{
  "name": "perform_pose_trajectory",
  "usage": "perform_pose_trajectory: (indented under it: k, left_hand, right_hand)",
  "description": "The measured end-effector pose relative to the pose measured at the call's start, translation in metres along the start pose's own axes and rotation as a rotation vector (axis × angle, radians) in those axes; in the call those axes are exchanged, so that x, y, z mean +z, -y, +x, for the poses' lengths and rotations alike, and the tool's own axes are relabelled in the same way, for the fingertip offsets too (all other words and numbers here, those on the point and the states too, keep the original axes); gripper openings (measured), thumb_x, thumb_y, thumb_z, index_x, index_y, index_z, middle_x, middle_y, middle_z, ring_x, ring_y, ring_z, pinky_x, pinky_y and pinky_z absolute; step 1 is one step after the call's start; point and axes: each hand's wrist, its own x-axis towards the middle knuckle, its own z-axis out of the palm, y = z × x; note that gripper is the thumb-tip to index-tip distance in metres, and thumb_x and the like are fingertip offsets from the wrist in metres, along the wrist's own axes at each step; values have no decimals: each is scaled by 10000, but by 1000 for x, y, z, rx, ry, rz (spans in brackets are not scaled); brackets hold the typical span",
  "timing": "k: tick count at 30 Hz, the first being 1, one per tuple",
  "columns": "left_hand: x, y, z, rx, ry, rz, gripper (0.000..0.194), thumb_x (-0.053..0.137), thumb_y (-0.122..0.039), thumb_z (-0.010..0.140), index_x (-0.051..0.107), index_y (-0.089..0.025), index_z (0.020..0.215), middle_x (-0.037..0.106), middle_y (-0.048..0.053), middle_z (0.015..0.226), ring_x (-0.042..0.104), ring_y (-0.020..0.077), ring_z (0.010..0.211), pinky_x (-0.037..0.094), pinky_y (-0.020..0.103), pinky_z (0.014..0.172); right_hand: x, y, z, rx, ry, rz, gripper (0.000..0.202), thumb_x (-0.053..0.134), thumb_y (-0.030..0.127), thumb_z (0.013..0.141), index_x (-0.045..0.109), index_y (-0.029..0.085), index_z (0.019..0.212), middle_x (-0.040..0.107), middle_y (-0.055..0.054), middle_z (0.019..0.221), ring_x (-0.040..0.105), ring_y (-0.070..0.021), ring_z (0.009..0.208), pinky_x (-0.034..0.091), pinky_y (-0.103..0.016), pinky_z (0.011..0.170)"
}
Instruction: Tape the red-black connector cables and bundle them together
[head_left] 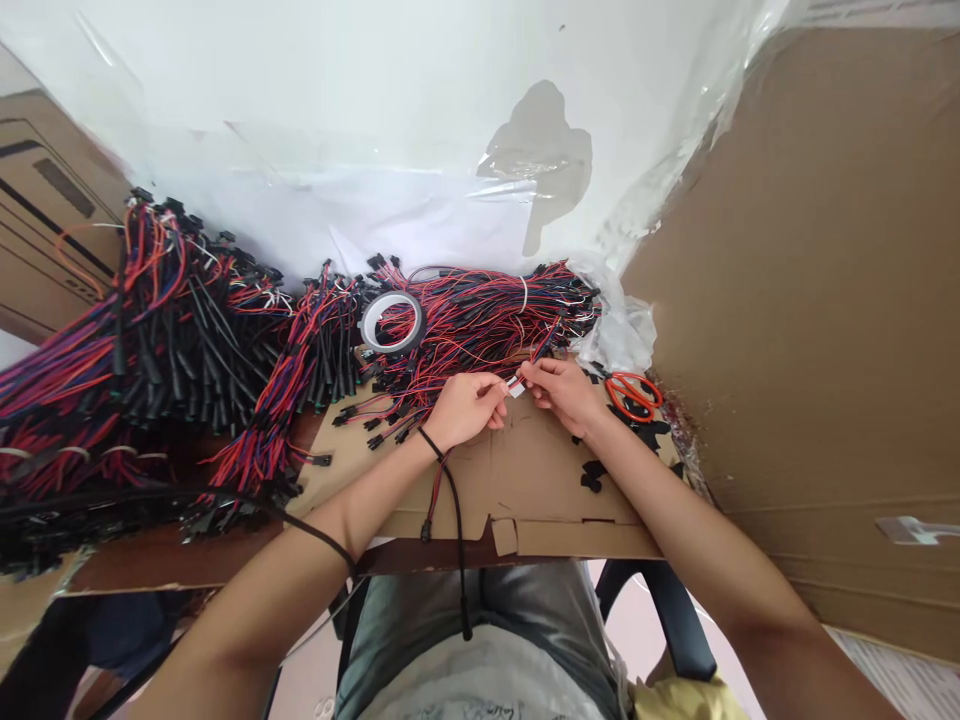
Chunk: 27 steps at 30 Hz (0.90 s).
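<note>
While fingers [491, 384] curl closed, both hands [463, 408] [566, 393] pinch a white piece [517, 391].

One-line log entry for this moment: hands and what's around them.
left hand: pinching white piece | right hand: pinching wires | tape roll: on wire pile | orange handles: right of right hand

White wall [360, 80] behind brown table [225, 565], pale pink floor [721, 625]
</note>
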Motion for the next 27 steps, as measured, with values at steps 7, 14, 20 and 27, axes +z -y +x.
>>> perform_pose_trajectory:
  k: [7, 14, 20, 27]
  left_hand:
    - [0, 2, 1, -16, 15, -13, 242, 467, -85, 881, 563, -122, 661, 585, -36, 514, 558, 49, 390, 452, 128, 404]
    - [0, 5, 1, -21, 14, -17, 212, 480, -96, 870, 581, -119, 685, 588, -37, 513, 560, 51, 389, 450, 128, 399]
    - [0, 11, 2, -11, 37, -25, 201, 474, -113, 872, 588, -124, 707, 596, -33, 530, 572, 54, 404, 455, 133, 420]
    - [1, 9, 0, -66, 23, -41, 204, 481, -119, 869, 594, -126, 700, 579, -40, 517, 557, 54, 395, 458, 139, 416]
  right_hand:
    - [1, -3, 1, -5, -16, -26, 507, 811, 586, 491, 529, 168, 547, 426, 52, 498, 319, -47, 462, 188, -218, 415]
    - [0, -3, -1, -11, -16, -48, 496, 812, 584, 495, 542, 173, 565, 436, 48, 501, 339, -56, 468, 208, -227, 431]
    - [1, -4, -1, -7, -28, -62, 486, 809, 579, 502, 548, 174, 567, 440, 46, 497, 346, -60, 467, 232, -232, 439]
    - [2, -8, 0, -3, -46, -63, 497, 816, 593, 477, 564, 172, 554, 458, 34, 495, 369, -69, 468, 251, -237, 439]
